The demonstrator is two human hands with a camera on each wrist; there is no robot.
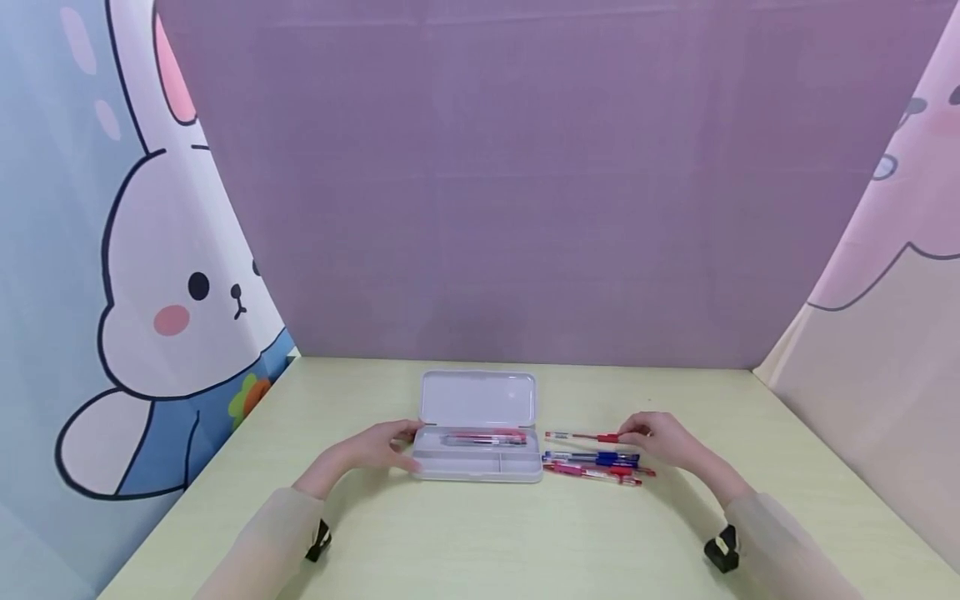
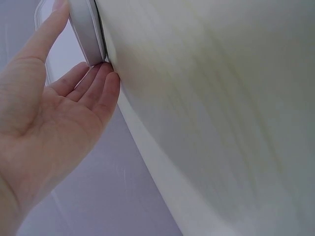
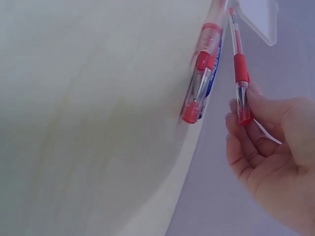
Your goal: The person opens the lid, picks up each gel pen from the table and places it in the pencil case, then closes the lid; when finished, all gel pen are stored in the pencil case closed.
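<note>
Pale grey pencil case — red and blue pens — on a light yellow-green table.

One open pencil case, one pen inside, roughly four pens beside it.

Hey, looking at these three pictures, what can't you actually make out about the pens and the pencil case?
- Head view: how many pens lie beside the pencil case; too small, overlapping.
- Head view: what lies in the case's far compartment; small and blurred.
- Left wrist view: case interior; only a corner shows past the left hand.
- Right wrist view: the red pen at the right hand is cut off by the top edge.
</note>
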